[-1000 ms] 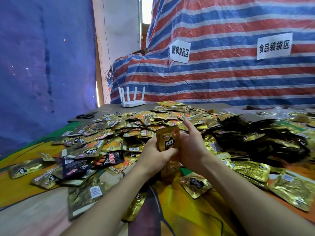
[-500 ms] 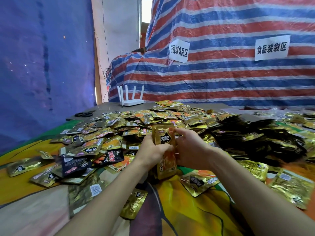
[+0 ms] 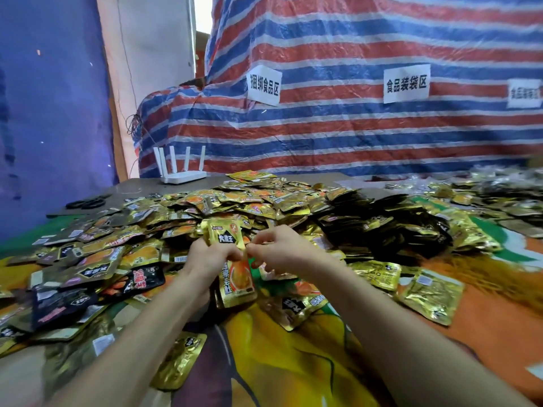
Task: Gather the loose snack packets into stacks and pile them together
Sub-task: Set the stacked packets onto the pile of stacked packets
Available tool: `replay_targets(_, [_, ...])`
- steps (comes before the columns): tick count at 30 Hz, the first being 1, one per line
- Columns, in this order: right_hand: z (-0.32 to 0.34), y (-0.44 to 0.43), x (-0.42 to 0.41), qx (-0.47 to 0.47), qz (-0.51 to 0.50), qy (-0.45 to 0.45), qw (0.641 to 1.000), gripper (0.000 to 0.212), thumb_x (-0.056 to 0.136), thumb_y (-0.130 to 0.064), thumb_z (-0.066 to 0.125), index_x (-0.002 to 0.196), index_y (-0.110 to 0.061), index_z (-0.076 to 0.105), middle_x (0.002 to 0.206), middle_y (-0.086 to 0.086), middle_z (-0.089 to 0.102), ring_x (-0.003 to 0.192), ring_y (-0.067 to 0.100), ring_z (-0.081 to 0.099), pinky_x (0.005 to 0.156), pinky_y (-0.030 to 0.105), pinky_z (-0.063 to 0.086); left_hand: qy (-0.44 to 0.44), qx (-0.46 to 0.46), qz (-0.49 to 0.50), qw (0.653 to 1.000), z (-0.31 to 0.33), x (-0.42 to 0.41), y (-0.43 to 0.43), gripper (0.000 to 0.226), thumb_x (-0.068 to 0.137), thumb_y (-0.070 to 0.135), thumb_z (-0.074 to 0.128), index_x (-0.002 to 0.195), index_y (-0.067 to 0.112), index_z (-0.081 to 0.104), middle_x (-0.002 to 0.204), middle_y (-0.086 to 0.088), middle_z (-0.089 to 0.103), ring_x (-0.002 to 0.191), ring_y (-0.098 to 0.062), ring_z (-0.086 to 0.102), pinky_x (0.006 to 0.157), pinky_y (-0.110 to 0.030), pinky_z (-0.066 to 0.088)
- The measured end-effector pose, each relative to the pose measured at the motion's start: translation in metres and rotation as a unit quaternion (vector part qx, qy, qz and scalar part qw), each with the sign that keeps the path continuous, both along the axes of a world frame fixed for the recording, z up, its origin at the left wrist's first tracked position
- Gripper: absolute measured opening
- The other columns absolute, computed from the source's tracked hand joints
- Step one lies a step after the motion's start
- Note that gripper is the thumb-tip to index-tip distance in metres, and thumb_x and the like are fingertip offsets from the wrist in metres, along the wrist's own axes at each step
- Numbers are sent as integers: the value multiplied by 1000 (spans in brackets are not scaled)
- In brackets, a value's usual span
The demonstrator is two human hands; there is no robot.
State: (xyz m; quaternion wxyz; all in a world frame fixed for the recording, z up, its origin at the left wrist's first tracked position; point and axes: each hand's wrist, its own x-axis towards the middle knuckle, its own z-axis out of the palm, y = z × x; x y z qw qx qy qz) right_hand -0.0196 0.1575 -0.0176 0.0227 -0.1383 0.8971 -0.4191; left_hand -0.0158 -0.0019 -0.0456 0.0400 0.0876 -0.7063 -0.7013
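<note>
One packet stack point(image 3: 236, 284) stands in the left hand point(image 3: 210, 257).

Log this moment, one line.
left hand: grips stack of gold foil snack packets | right hand: at stack's right edge, grip unclear | loose packets: heaped behind

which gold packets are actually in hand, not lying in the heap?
The upright gold stack with the black label, gripped by the left hand, with the right hand at its edge. The other packets lie loose on the table.
</note>
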Motion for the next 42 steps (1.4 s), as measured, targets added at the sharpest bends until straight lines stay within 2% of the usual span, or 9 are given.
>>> replay_targets(3, [4,5,-4,-119,-20,-146,982,20,98,-30,66,104,-12,75,83,0,72,65,9,60,56,20,50,13,-29,5,999,0,1,1,33,77,0,72,106,-6,58,92,-27,72,71,-38,74,68,-48,62])
replay_targets(8, [20,36,-3,-173,8,-250,953,18,99,-22,59,82,-14,63,71,-2,68,53,8,51,49,17,37,39,11,-108,993,1,10,3,49,68,2,79,113,0,61,96,-23,75,76,-38,75,62,-44,61])
replay_targets(11, [25,63,12,-44,-74,-40,995,21,92,-22,58,74,-12,58,65,2,59,58,17,51,54,24,41,66,-11,-193,979,3,19,9,64,59,13,81,121,12,63,107,-11,77,94,-35,75,86,-55,58])
replay_targets(15, [39,150,46,201,-212,151,944,34,91,-32,60,62,-16,53,59,-3,57,60,21,57,54,26,40,73,-32,-183,980,3,20,10,75,45,14,88,116,11,64,101,-14,77,89,-40,74,88,-60,56])
replay_targets(19, [35,248,69,410,-287,94,861,21,90,-28,60,74,-15,57,78,8,64,75,29,62,61,33,46,75,-41,-183,979,1,18,10,78,36,25,90,108,11,64,92,-18,76,79,-40,75,75,-51,59])
replay_targets(22, [10,289,76,482,-270,-26,833,19,91,-30,59,91,-10,60,99,12,68,92,29,64,73,34,51,83,-46,-148,984,-6,7,9,53,58,15,87,106,7,66,95,-22,75,88,-46,72,85,-62,56])
replay_targets(30, [17,311,65,436,-284,26,854,10,88,-24,68,78,-24,71,84,0,72,77,18,67,69,35,59,85,-50,-143,985,-10,1,5,45,68,10,85,108,6,66,100,-25,74,91,-46,71,85,-63,56])
replay_targets(37, [45,293,59,485,-304,-29,819,25,84,-11,54,61,-14,44,62,3,47,54,19,42,49,27,29,72,-11,-176,982,2,17,8,75,41,21,87,110,13,61,87,-17,76,74,-38,75,56,-39,59])
replay_targets(42, [56,215,55,364,-148,14,919,33,99,-25,54,71,-11,65,62,-1,53,51,11,45,48,23,35,71,13,-180,981,7,25,9,66,50,13,85,111,8,60,82,-15,76,67,-33,75,51,-35,57])
